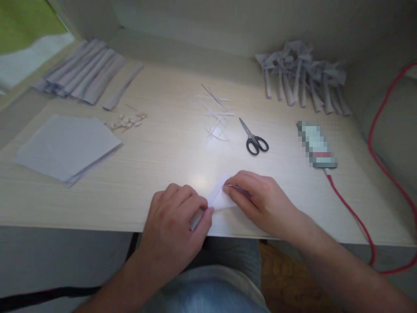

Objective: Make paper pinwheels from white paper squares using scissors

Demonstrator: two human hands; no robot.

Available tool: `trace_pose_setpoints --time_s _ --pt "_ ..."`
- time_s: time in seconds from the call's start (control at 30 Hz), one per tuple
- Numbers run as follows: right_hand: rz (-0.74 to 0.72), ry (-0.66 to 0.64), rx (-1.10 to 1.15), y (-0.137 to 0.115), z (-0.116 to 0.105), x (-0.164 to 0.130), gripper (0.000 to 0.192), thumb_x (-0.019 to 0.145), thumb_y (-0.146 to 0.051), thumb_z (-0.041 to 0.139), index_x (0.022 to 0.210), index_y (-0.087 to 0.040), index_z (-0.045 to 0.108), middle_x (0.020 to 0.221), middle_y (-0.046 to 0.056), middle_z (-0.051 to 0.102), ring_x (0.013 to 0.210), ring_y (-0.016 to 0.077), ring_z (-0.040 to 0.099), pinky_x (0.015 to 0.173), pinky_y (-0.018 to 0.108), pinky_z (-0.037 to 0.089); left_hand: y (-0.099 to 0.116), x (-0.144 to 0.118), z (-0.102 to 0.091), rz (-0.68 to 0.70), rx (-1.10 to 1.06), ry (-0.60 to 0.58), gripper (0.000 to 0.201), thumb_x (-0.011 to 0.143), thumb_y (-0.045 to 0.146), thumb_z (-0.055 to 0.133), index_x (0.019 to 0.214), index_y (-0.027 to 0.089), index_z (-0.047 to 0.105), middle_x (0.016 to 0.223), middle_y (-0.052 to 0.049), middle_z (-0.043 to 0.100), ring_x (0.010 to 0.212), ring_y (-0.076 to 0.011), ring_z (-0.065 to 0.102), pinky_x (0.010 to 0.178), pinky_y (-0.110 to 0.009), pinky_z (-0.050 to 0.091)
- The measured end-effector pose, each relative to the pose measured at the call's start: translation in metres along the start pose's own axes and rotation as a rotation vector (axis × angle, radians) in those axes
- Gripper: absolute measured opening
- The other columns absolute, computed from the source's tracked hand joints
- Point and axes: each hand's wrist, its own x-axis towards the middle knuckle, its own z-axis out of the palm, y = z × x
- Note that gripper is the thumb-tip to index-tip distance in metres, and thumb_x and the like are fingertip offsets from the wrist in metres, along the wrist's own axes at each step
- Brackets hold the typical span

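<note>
**White paper (223,200) pinched from both sides**

We have it near the tabletop's (163,148) front edge, likely for close work. Our left grip (177,213) pinches one corner, apparently as an anchor; our right grip (260,198) pinches a lifted edge. Scissors (253,137) lie beyond, handles towards us.

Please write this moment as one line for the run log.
left hand: touching white paper; right hand: pinching same paper; scissors: lying on desk beyond hands; phone: right side, red cable attached
</note>
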Motion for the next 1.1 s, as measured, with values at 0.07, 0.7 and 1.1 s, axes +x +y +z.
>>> trace_pose_setpoints --time_s 0.07,0.7,1.1 --pt "0.008 0.000 -0.098 -0.003 0.004 0.004 0.019 0.102 -0.023 0.052 0.099 -0.016 0.069 0.092 0.006 0.070 0.086 0.0199 0.066 0.078 0.031 0.047 0.002 0.000 0.002 -0.039 0.049 0.009 0.012 0.090 0.027 0.065 0.080 0.023 0.064 0.082 -0.002 0.064 0.086 -0.0258 0.055 0.075 -0.043 0.035" --pt "0.024 0.159 -0.513 -0.012 0.021 0.002 0.018 0.100 -0.022 0.049 0.092 -0.017 0.063 0.078 0.007 0.069 0.070 0.0212 0.061 0.063 0.033 0.039 -0.007 0.005 0.000 0.055 0.035 0.008 0.011 0.091 0.030 0.067 0.082 0.023 0.063 0.075 -0.002 0.063 0.078 -0.0253 0.055 0.070 -0.041 0.030" --pt "-0.028 0.195 -0.481 -0.004 0.030 0.003 0.019 0.102 -0.022 0.047 0.092 -0.016 0.062 0.080 0.008 0.064 0.074 0.0216 0.058 0.069 0.034 0.043 -0.005 0.007 0.005 0.004 0.058 0.028 0.019 0.094 0.029 0.061 0.076 0.024 0.061 0.071 -0.001 0.062 0.076 -0.0260 0.056 0.069 -0.043 0.030"
